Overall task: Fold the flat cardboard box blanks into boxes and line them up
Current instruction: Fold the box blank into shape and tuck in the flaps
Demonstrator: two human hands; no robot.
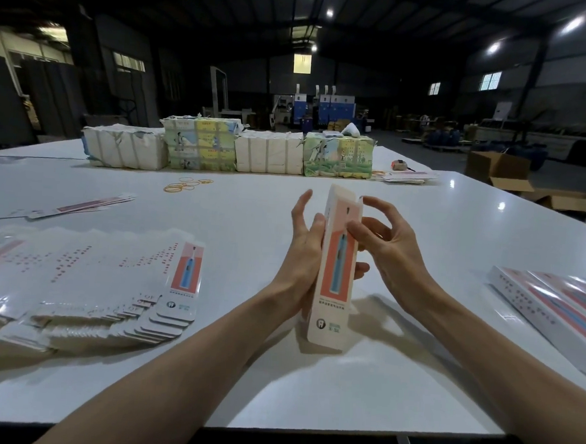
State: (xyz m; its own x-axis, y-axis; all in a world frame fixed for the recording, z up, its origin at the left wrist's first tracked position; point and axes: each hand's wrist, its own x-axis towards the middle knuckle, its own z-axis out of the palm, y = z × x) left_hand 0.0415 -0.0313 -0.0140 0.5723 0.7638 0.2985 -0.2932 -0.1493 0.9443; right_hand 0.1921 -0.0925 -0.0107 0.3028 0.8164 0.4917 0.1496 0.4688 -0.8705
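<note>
I see the box [337,265] held upright over the desk [241,373] at centre, with the left grip [304,243] on its 9 o'clock side and the right grip [383,241] on its 3 o'clock side. The stack of blanks [85,277] lies at 9 o'clock, loose blanks [80,205] behind it at 10, and bands [187,184] at 11. Bundles [227,147] line the far edge at 12. A tape measure [399,165] and far blanks [407,176] lie just right of them at 1. Folded boxes [554,306] lie side by side at 3. Cartons [497,169] sit on the floor beyond the desk at 2.
</note>
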